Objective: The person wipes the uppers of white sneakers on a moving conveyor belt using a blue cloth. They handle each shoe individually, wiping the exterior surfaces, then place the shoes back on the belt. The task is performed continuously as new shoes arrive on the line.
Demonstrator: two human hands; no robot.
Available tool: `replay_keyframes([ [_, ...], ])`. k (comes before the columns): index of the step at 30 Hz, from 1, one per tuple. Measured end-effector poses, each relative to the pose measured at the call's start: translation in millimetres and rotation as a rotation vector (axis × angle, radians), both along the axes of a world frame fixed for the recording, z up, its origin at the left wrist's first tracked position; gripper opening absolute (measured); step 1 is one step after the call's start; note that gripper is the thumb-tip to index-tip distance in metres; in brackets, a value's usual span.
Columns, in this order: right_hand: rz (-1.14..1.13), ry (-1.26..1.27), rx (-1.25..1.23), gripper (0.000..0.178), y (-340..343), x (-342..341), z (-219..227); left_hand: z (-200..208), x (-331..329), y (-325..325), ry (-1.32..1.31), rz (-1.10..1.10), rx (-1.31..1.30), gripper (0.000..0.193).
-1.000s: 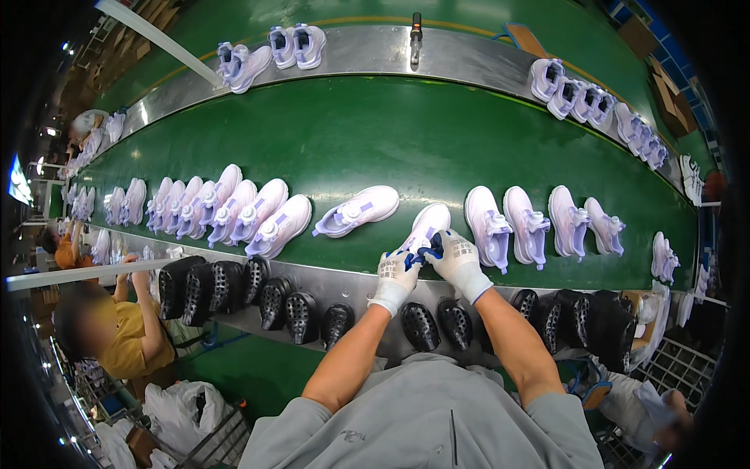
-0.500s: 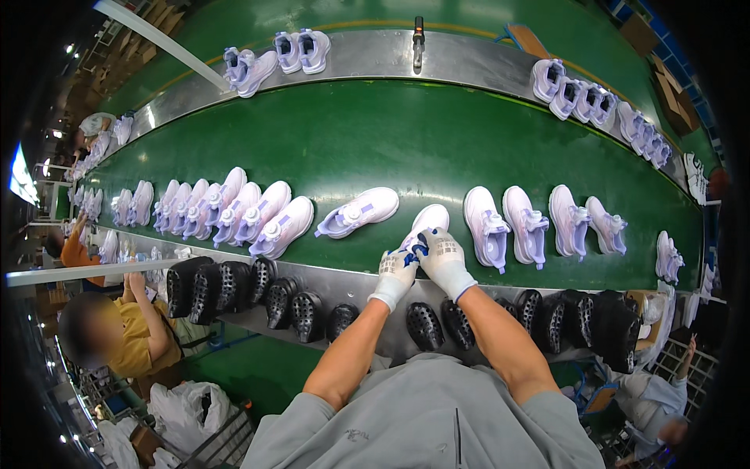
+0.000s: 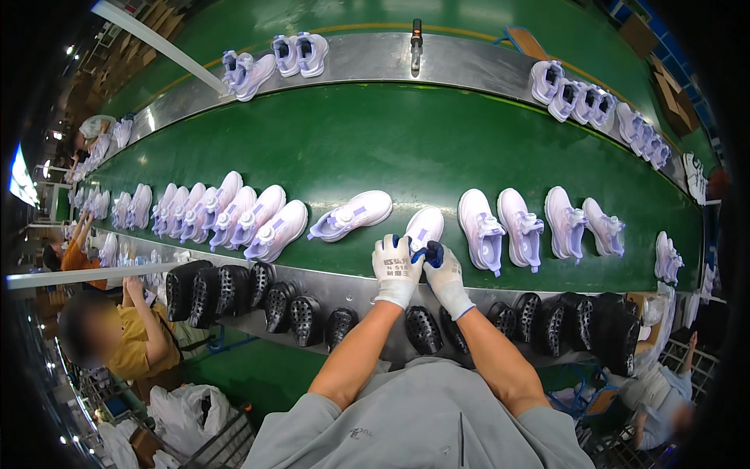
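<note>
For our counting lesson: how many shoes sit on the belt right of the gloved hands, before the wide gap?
4: first shoe nearest the right hand, then second shoe, third shoe and, beside the gap, fourth shoe; none looks hidden.

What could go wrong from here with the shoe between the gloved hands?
The left hand and right hand cover the near end of the pale shoe, so a slip there might go unseen from this view.

The neighbouring shoe sits just right of that work, so a sideways swing of the right hand might nudge it.

The right forearm partly hides a black perforated form in the picture; lowering it might knock the form.
</note>
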State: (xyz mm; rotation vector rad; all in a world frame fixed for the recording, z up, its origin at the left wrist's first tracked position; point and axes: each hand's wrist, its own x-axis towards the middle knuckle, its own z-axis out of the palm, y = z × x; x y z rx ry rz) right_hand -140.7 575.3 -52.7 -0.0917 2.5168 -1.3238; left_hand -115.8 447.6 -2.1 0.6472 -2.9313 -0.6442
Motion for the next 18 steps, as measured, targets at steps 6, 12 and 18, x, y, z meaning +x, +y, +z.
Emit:
replay_keyframes([
  [6,-0.067,-0.095,0.093,0.059,8.8,-2.5,-11.3,12.7,3.3,-35.4,-0.029,-0.151,-0.101,0.05],
  [12,0.159,-0.106,0.201,0.079,-54.7,-6.7,17.0,-13.1,-7.5,-164.3,-0.221,0.15,-0.068,0.075],
  [18,0.378,-0.026,0.106,0.067,-14.1,-11.8,58.9,50.2,-38.8,-116.3,-0.368,0.246,-0.239,0.071],
])
